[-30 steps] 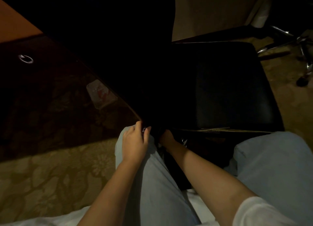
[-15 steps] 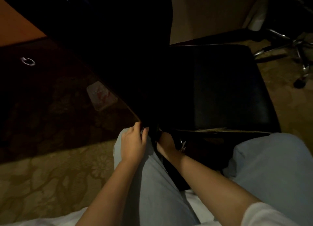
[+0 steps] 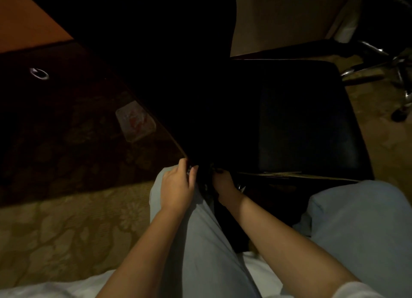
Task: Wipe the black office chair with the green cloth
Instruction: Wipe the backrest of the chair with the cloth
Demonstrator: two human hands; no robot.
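The black office chair (image 3: 301,119) fills the middle and right of the view, its seat in deep shadow. Both hands meet at the seat's near left corner, above my knees. My left hand (image 3: 177,186) curls its thumb and fingers on a dark bunched cloth (image 3: 204,177) at that corner. My right hand (image 3: 224,182) grips the same dark bunch from the right, fingertips tucked into it. The cloth's colour does not show in this light, and most of it is hidden between the hands.
A dark desk (image 3: 133,52) with a round cable hole (image 3: 39,73) slants across the upper left. A pale packet (image 3: 136,121) lies on the patterned carpet (image 3: 66,230). Another chair's chrome wheeled base (image 3: 392,65) stands at the upper right.
Both hands stay at the seat's near left corner. The right hand's fingers have shifted slightly on the dark cloth. The view has barely moved.
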